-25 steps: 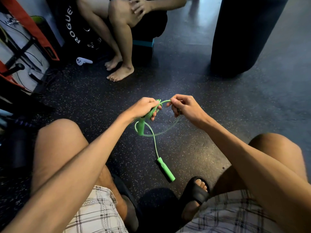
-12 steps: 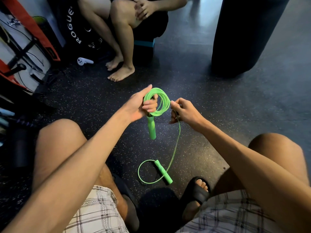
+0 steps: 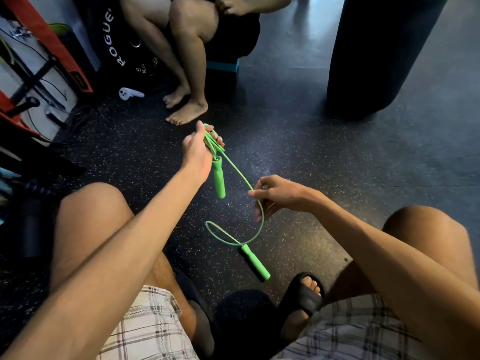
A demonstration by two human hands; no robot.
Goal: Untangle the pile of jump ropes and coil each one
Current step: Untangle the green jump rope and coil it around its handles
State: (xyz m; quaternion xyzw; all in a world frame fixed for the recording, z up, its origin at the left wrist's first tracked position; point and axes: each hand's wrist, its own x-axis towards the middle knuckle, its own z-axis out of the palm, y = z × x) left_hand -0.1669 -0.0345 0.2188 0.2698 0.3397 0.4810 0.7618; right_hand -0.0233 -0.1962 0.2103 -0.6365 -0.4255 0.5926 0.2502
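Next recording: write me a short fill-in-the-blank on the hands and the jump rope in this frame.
1. The left hand grips the coils of a ____ jump rope.
2. The hanging grip dangles below that hand; the second grip lies on the ____.
3. The right hand holds neither grip; it pinches the rope's thin ____.

Missing words: green; floor; cord.
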